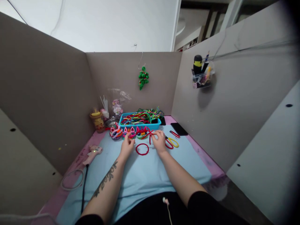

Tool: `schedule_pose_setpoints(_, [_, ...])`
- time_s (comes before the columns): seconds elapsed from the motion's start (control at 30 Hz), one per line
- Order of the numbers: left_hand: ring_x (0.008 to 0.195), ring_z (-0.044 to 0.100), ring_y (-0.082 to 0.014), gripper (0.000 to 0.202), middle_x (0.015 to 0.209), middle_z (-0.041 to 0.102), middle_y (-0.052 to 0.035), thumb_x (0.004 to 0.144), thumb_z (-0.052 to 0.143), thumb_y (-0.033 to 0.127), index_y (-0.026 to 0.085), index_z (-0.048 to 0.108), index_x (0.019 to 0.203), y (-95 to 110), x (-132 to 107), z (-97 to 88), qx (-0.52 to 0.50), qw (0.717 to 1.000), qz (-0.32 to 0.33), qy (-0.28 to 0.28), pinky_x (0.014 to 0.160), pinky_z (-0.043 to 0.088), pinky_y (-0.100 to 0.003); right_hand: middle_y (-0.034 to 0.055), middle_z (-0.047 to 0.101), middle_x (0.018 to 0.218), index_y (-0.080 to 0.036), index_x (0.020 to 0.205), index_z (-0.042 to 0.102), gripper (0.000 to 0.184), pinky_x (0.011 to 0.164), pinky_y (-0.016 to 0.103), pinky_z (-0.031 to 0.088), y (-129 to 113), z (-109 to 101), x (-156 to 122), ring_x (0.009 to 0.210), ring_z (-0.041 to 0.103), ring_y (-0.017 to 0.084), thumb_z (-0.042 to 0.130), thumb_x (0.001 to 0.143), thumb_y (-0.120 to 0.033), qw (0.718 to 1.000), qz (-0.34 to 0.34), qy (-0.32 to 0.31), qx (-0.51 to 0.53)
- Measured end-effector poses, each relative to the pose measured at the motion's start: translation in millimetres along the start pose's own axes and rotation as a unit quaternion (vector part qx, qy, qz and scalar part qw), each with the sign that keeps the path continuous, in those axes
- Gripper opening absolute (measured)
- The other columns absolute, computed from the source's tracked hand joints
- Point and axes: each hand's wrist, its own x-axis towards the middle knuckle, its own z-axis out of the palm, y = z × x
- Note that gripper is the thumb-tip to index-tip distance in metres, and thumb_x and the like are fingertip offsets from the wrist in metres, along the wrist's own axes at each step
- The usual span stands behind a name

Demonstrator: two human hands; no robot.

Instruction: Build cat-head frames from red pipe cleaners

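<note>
Between the thumb and fingers of my right hand [159, 140] is a red pipe cleaner star [150, 133], its arms spreading out from a crossed middle. My left hand [127, 144] is closed, thumb against fingers, just in front of the pink pipe cleaner animal head [129, 132]; whatever it pinches is too small to tell. A red pipe cleaner ring [142, 154] lies flat on the blue cloth [150, 175] between my hands. Two more colourful heads stand beside the pink one, a purple-and-orange one [116, 133] and a red-and-green one [141, 134].
Behind the heads stands a blue basket [140, 126] of pipe cleaners. Scissors [173, 143], a red tool [175, 134] and a dark phone [179, 129] lie right. At left are a corded glue gun [93, 153] and a drink cup [97, 122]. Partition walls [131, 62] enclose the table.
</note>
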Motion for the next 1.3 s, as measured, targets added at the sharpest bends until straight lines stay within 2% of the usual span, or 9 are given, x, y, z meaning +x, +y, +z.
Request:
schedule_pose_setpoints(0.07, [0.077, 0.061, -0.0223, 0.028, 0.072, 0.062, -0.0049, 0.076, 0.06, 0.033, 0.017, 0.062, 0.098, -2.3, -2.7, 2.5, 0.043, 0.999, -0.012, -0.011, 0.075, 0.043, -0.033, 0.0074, 0.054, 0.09, -0.019, 0.075, 0.065, 0.009, 0.089, 0.043, 0.041, 8.7, -2.5, 2.9, 0.093, 0.052, 0.024, 0.056, 0.076, -0.02, 0.999, 0.028, 0.023, 0.001])
schedule_pose_setpoints(0.17, [0.088, 0.058, -0.0292, 0.018, 0.077, 0.063, -0.0103, 0.067, 0.068, 0.034, 0.018, 0.06, 0.066, -2.2, -8.2, 7.7, 0.096, 0.995, -0.024, -0.024, 0.08, 0.039, -0.038, 0.0068, 0.054, 0.09, -0.019, 0.076, 0.064, 0.009, 0.089, 0.041, 0.041, 13.4, -2.3, 2.8, 0.092, 0.053, 0.023, 0.056, 0.076, -0.022, 0.998, 0.05, 0.036, 0.01])
schedule_pose_setpoints(0.33, [0.09, 0.058, -0.0296, 0.018, 0.075, 0.063, -0.0108, 0.064, 0.066, 0.021, 0.019, 0.051, 0.054, 1.1, -11.3, 12.0, 0.121, 0.991, -0.049, -0.027, 0.081, 0.037, -0.036, 0.0059, 0.054, 0.09, -0.02, 0.075, 0.064, 0.007, 0.089, 0.039, 0.042, 7.4, 1.4, -1.0, 0.093, 0.053, 0.022, 0.057, 0.074, -0.021, 0.998, 0.05, 0.024, 0.032])
schedule_pose_setpoints(0.57, [0.082, 0.061, -0.0212, 0.013, 0.078, 0.066, -0.0057, 0.078, 0.055, 0.033, 0.021, 0.056, 0.074, 2.7, -5.0, 6.0, 0.014, 0.997, -0.063, 0.029, 0.075, 0.04, -0.031, 0.0067, 0.054, 0.097, -0.02, 0.078, 0.064, 0.007, 0.091, 0.04, 0.041, 1.0, -6.0, 0.1, 0.098, 0.053, 0.022, 0.057, 0.075, -0.02, 0.998, 0.037, 0.027, 0.045])
schedule_pose_setpoints(0.7, [0.074, 0.064, -0.0199, 0.026, 0.075, 0.07, -0.007, 0.074, 0.06, 0.038, 0.017, 0.059, 0.088, 0.2, 1.3, 3.2, -0.112, 0.989, -0.088, 0.036, 0.069, 0.044, -0.029, 0.0067, 0.054, 0.097, -0.02, 0.078, 0.064, 0.007, 0.091, 0.039, 0.042, -4.3, -8.2, -0.4, 0.098, 0.054, 0.021, 0.057, 0.076, -0.019, 0.998, 0.02, 0.025, 0.054])
schedule_pose_setpoints(0.83, [0.073, 0.067, -0.022, 0.049, 0.08, 0.073, -0.0109, 0.064, 0.07, 0.043, 0.013, 0.064, 0.102, -0.9, 4.4, 0.0, -0.233, 0.963, -0.134, 0.018, 0.065, 0.046, -0.03, 0.0062, 0.055, 0.095, -0.02, 0.075, 0.063, 0.006, 0.091, 0.04, 0.042, -10.7, -6.6, -2.4, 0.096, 0.054, 0.021, 0.057, 0.076, -0.018, 0.998, -0.004, 0.021, 0.061])
schedule_pose_setpoints(0.93, [0.077, 0.068, -0.0233, 0.055, 0.087, 0.073, -0.0129, 0.059, 0.077, 0.039, 0.013, 0.067, 0.106, -1.0, 4.5, -2.6, -0.299, 0.939, -0.17, 0.003, 0.066, 0.047, -0.031, 0.0058, 0.055, 0.094, -0.02, 0.075, 0.062, 0.007, 0.091, 0.04, 0.042, -15.3, -5.0, -4.7, 0.096, 0.054, 0.021, 0.057, 0.075, -0.017, 0.998, -0.021, 0.015, 0.059])
schedule_pose_setpoints(1.1, [0.081, 0.069, -0.0219, 0.045, 0.097, 0.071, -0.0133, 0.06, 0.08, 0.024, 0.014, 0.066, 0.102, -0.9, 3.9, -2.4, -0.385, 0.898, -0.214, -0.007, 0.07, 0.05, -0.031, 0.0056, 0.055, 0.093, -0.021, 0.073, 0.062, 0.008, 0.087, 0.039, 0.044, -24.3, -1.8, -10.8, 0.093, 0.054, 0.02, 0.057, 0.076, -0.015, 0.997, -0.056, -0.005, 0.053])
schedule_pose_setpoints(1.3, [0.078, 0.069, -0.0195, 0.025, 0.095, 0.071, -0.0111, 0.069, 0.073, 0.016, 0.014, 0.062, 0.092, 4.6, 2.0, -2.0, -0.44, 0.862, -0.25, -0.034, 0.064, 0.052, -0.029, 0.006, 0.056, 0.091, -0.022, 0.075, 0.063, 0.01, 0.087, 0.041, 0.044, -35.6, 2.6, -19.6, 0.093, 0.053, 0.022, 0.056, 0.076, -0.014, 0.993, -0.104, -0.04, 0.04])
